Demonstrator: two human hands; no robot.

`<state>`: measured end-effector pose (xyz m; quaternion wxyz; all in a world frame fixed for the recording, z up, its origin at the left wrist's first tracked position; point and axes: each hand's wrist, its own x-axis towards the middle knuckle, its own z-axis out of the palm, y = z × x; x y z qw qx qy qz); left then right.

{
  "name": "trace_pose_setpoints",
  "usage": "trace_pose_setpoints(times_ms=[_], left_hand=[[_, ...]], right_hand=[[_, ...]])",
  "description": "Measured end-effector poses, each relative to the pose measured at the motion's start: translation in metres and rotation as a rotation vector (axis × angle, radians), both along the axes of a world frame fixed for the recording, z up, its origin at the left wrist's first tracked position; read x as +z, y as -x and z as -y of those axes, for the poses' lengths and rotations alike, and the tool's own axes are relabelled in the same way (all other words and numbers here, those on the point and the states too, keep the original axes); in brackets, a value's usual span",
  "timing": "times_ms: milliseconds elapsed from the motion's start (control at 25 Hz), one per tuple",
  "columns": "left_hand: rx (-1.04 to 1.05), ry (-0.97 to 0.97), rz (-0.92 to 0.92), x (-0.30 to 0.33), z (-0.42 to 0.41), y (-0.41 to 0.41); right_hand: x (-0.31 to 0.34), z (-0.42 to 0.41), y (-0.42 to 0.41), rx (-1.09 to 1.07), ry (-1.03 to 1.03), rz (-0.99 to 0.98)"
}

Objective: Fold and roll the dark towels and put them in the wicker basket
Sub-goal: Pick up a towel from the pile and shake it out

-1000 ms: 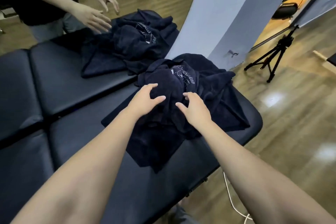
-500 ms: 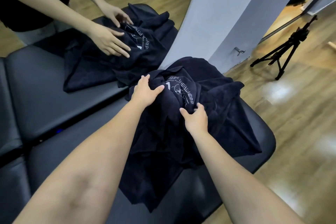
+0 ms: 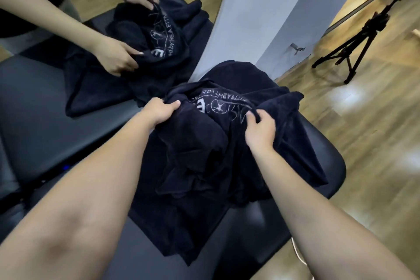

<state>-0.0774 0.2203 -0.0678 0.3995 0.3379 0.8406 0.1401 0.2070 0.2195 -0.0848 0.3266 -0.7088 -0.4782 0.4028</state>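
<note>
Gripping a crumpled dark towel (image 3: 204, 166) on the padded bench (image 3: 45, 120), the left hand (image 3: 159, 111) and right hand (image 3: 261, 128) each pinch bunched cloth near its printed edge. No fold or roll shows yet; a second towel (image 3: 145, 52) is equally rumpled, and no wicker basket is in view, so nearly everything remains.

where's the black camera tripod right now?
In the head view, the black camera tripod stands on the wooden floor at upper right, past the pale blue-grey backdrop panel and well beyond the padded black table.
</note>
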Motion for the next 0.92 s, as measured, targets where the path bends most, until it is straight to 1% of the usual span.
trace_pose_setpoints(times_ms=[80, 120, 160, 200, 240, 280, 320, 360, 400, 440, 480, 520, 560, 600, 680, 720, 760, 800, 840, 920], left_hand=[[0.112, 0.028, 0.079, 0.014, 0.013, 0.014], [0.160, 0.072, 0.085, 0.021, 0.022, 0.022], [0.195, 0.141, 0.082, 0.027, 0.031, 0.031], [0.210, 0.220, 0.057, 0.029, 0.039, 0.042], [0.193, 0.279, 0.004, 0.034, 0.050, 0.050], [0.149, 0.320, -0.090, 0.035, 0.059, 0.055], [0.083, 0.313, -0.225, 0.033, 0.068, 0.057], [0.011, 0.222, -0.365, 0.027, 0.074, 0.058], [-0.058, 0.052, -0.443, 0.024, 0.078, 0.051], [-0.153, -0.146, -0.466, 0.021, 0.082, 0.042], [-0.289, -0.292, -0.445, 0.022, 0.084, 0.028], [-0.437, -0.351, -0.392, 0.020, 0.085, 0.017], [-0.552, -0.323, -0.344, 0.021, 0.086, 0.001], [-0.642, -0.251, -0.326, 0.017, 0.087, -0.009], [-0.774, -0.138, -0.419, 0.008, 0.092, -0.027], [-0.791, -0.126, -0.476, 0.003, 0.096, -0.031], [-0.775, -0.143, -0.498, -0.002, 0.099, -0.033], [-0.724, -0.175, -0.474, -0.004, 0.104, -0.035], [-0.664, -0.212, -0.424, -0.006, 0.109, -0.034], [-0.549, -0.279, -0.333, -0.001, 0.118, -0.025]], right_hand=[[0.011, -0.018, -0.005, -0.104, -0.071, -0.025], [0.018, -0.027, -0.007, -0.129, -0.101, -0.035], [0.024, -0.036, -0.007, -0.126, -0.129, -0.032], [0.029, -0.039, -0.003, -0.083, -0.149, 0.016], [0.032, -0.037, 0.005, -0.004, -0.167, 0.129], [0.033, -0.028, 0.015, 0.107, -0.195, 0.280], [0.032, -0.014, 0.026, 0.240, -0.252, 0.410], [0.031, 0.001, 0.036, 0.382, -0.323, 0.493], [0.027, 0.017, 0.045, 0.515, -0.376, 0.550], [0.022, 0.031, 0.050, 0.622, -0.398, 0.610], [0.016, 0.042, 0.052, 0.701, -0.388, 0.685], [0.010, 0.051, 0.051, 0.776, -0.347, 0.779], [0.004, 0.060, 0.048, 0.851, -0.287, 0.881], [-0.002, 0.065, 0.043, 0.909, -0.216, 0.972], [-0.009, 0.071, 0.029, 0.918, -0.099, 1.064], [-0.009, 0.072, 0.022, 0.886, -0.067, 1.076], [-0.008, 0.072, 0.016, 0.856, -0.047, 1.083], [-0.007, 0.073, 0.010, 0.841, -0.040, 1.085], [-0.007, 0.075, 0.006, 0.836, -0.050, 1.085], [-0.004, 0.081, 0.005, 0.804, -0.134, 1.027]])
